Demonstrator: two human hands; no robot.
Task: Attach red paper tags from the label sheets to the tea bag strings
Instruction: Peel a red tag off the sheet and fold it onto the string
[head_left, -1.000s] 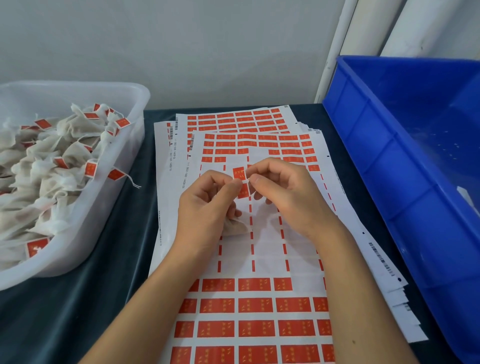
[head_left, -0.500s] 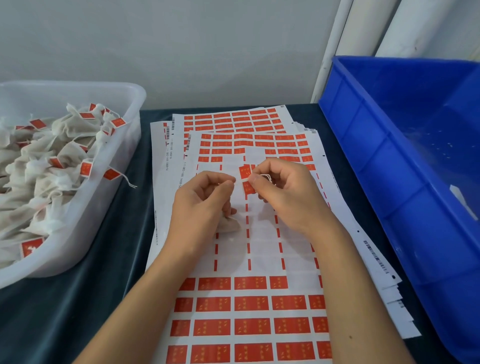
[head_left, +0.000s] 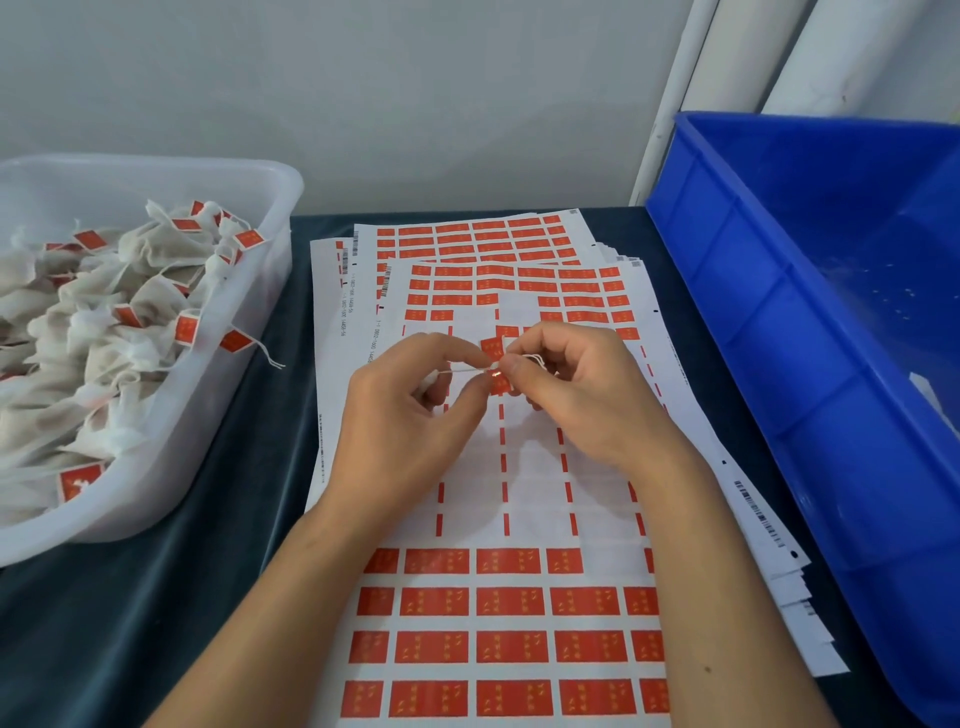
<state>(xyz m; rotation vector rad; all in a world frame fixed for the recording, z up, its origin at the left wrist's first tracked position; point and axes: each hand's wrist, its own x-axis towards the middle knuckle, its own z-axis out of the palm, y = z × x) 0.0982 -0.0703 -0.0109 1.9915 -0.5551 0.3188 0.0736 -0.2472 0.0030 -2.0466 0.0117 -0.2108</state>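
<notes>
L hand (head_left: 400, 421) & R hand (head_left: 576, 400) meet over the label sheets (head_left: 519, 597), both pinching a red tag (head_left: 493, 349) w/ the white string (head_left: 462, 370) taut between their fingertips, tea-bag tub (head_left: 156, 467) at 9 o'clock, blue bin (head_left: 810, 364) at 3.

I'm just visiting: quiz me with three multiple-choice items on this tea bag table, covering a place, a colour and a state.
1. Where is the tub of tagged tea bags?
A. on the person's left
B. on the person's right
C. on the label sheets

2. What colour is the big bin?
A. green
B. blue
C. yellow

3. What are the hands doing?
A. resting flat
B. pinching a tag and string
C. lifting the tub

Answers:
1 A, the white tub sits left of the label sheets.
2 B, the bin is blue.
3 B, left hand and right hand pinch the red tag and string.
</notes>
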